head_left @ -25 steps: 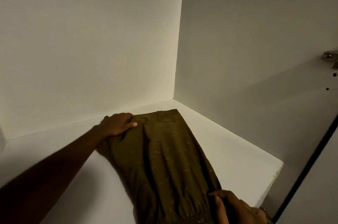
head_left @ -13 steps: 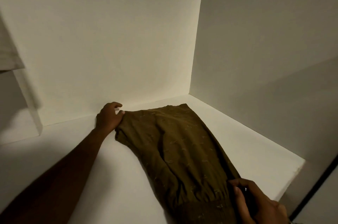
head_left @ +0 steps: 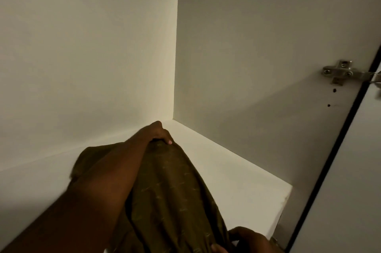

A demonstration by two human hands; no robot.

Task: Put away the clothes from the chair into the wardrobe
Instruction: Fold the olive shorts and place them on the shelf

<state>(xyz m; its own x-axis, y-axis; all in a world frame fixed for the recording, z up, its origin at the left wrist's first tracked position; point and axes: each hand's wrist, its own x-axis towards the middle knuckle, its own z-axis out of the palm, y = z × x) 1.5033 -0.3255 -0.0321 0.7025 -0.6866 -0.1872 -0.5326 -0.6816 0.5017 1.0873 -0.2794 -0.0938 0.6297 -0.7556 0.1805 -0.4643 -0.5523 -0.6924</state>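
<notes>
A folded olive-brown garment [head_left: 171, 186] with a faint pattern lies lengthwise on the white wardrobe shelf [head_left: 243, 186]. My left hand [head_left: 157, 132] reaches over it and holds its far end near the back corner, fingers curled over the cloth. My left forearm crosses the garment's left part and hides it. My right hand [head_left: 245, 239] grips the near end at the bottom edge of the view, partly cut off.
The wardrobe's back wall [head_left: 88, 56] and right side wall [head_left: 257, 67] enclose the shelf. A metal door hinge [head_left: 340, 72] sits on the right wall, with the open door's dark edge [head_left: 338, 162] beside it. Bare shelf lies to the garment's right.
My left hand moved from the garment's far left corner to its far end nearer the back right corner, and the far end now lies closer to that corner. The view swung right.
</notes>
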